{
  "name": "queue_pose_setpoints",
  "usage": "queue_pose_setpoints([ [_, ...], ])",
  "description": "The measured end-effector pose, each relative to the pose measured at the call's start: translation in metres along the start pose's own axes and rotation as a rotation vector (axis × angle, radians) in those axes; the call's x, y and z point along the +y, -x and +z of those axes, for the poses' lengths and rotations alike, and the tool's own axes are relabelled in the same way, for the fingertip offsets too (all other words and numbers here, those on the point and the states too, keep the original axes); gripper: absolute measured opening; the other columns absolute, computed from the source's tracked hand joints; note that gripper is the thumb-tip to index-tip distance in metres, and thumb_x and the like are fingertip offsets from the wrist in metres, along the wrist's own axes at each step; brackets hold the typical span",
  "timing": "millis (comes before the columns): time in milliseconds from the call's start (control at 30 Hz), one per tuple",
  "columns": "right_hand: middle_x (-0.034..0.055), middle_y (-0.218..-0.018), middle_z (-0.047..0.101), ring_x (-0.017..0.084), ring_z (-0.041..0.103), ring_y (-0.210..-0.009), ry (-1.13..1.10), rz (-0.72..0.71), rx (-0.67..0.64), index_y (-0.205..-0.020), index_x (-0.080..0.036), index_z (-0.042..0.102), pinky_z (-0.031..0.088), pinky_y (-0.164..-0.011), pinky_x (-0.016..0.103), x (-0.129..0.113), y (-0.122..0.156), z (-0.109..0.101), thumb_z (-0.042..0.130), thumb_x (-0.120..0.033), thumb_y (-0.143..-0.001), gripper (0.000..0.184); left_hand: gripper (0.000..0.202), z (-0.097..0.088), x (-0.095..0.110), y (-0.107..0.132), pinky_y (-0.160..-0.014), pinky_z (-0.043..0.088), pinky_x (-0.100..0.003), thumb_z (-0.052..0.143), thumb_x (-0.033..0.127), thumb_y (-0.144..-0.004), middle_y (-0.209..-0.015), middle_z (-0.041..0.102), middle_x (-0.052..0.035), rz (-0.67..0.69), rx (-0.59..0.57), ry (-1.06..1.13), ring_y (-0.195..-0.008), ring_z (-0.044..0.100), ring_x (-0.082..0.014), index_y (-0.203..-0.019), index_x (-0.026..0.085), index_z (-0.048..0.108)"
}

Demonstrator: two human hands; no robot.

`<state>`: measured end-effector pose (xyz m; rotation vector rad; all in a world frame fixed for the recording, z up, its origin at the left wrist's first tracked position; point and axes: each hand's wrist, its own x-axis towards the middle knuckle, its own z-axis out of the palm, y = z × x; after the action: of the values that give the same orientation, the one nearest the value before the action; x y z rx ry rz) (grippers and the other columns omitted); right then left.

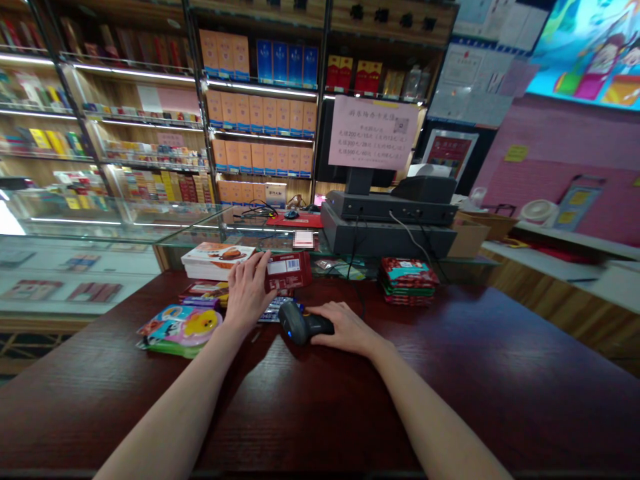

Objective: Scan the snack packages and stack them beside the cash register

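While the left hand (245, 291) grips the end of a dark red cardboard carton (290, 271) with a white barcode label, the right hand (345, 328) curves closed over a dark grey plastic handheld barcode scanner (304, 323), which lies on its side with a small blue glow near its front. Both sit at about 12 o'clock on a glossy dark red wooden tabletop (320, 413), the carton tilted and just beyond the scanner.

Touching the left hand at 11 o'clock is a white box with a food photo on its lid (217, 260). A flat silver-and-blue wrapped packet (275, 310) lies just under the scanner. At 10 o'clock, a glossy pink-and-green plastic packet printed with a yellow duck (180, 330) lies flat. A stack of red-and-green packets (407, 280) sits well apart from both hands at 1 o'clock.

Beyond the tabletop, a black-and-grey cash register (390, 220) stands at 1 o'clock under a pale pink printed notice (373, 131). A glass display counter (115, 220) runs along 10 o'clock. Lit shelves of orange and blue boxed goods (260, 120) rise behind it at 12 o'clock.
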<state>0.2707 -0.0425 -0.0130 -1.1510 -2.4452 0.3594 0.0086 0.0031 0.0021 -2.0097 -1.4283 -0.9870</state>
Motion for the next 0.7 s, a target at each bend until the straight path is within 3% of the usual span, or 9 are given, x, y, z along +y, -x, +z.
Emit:
queue_pose_setpoints([
  [67, 0.0076, -0.127, 0.069, 0.027, 0.06, -0.117, -0.073, 0.013, 0.058, -0.136, -0.029, 0.059, 0.041, -0.102, 0.044, 0.001, 0.0, -0.001, 0.072, -0.048, -0.087, 0.053, 0.085, -0.001, 0.001, 0.0, -0.115, 0.03, -0.051, 0.068, 0.029, -0.08, -0.147, 0.048, -0.0161, 0.01, 0.002, 0.007, -0.132, 0.045, -0.0349, -0.155, 0.02, 0.03],
  [167, 0.0064, -0.122, 0.071, 0.023, 0.064, -0.113, -0.277, 0.09, 0.251, -0.134, -0.028, 0.061, 0.045, -0.102, 0.042, 0.004, -0.004, -0.001, 0.063, -0.041, -0.093, 0.043, 0.084, -0.005, 0.003, -0.001, -0.115, 0.03, -0.052, 0.068, 0.028, -0.081, -0.148, 0.048, -0.0161, 0.039, 0.013, 0.012, -0.133, 0.045, -0.0348, -0.155, 0.019, 0.03],
  [367, 0.007, -0.105, 0.074, 0.019, 0.068, -0.089, -0.651, 0.213, 0.563, -0.129, -0.022, 0.062, 0.055, -0.084, 0.035, 0.012, -0.016, 0.004, 0.063, -0.039, -0.087, 0.045, 0.085, -0.015, 0.016, -0.004, -0.119, 0.027, -0.052, 0.068, 0.025, -0.082, -0.15, 0.047, -0.0155, 0.116, 0.04, 0.051, -0.136, 0.042, -0.0339, -0.156, 0.02, 0.028],
  [567, 0.0033, -0.09, 0.069, 0.015, 0.058, -0.067, -0.704, 0.267, 0.678, -0.121, -0.02, 0.068, 0.05, -0.064, 0.03, 0.012, -0.019, 0.001, 0.073, -0.045, -0.076, 0.051, 0.088, -0.019, 0.031, -0.002, -0.12, 0.027, -0.052, 0.068, 0.021, -0.081, -0.149, 0.049, -0.0132, 0.177, 0.032, 0.08, -0.134, 0.044, -0.0327, -0.158, 0.024, 0.025],
  [700, 0.0024, -0.082, 0.068, 0.016, 0.056, -0.066, -0.659, 0.263, 0.668, -0.098, -0.019, 0.074, 0.047, -0.063, 0.029, 0.012, -0.018, -0.001, 0.072, -0.049, -0.078, 0.035, 0.084, -0.018, 0.035, -0.001, -0.121, 0.026, -0.05, 0.067, 0.021, -0.083, -0.149, 0.048, -0.0123, 0.22, 0.032, 0.092, -0.133, 0.044, -0.0306, -0.157, 0.024, 0.027],
])
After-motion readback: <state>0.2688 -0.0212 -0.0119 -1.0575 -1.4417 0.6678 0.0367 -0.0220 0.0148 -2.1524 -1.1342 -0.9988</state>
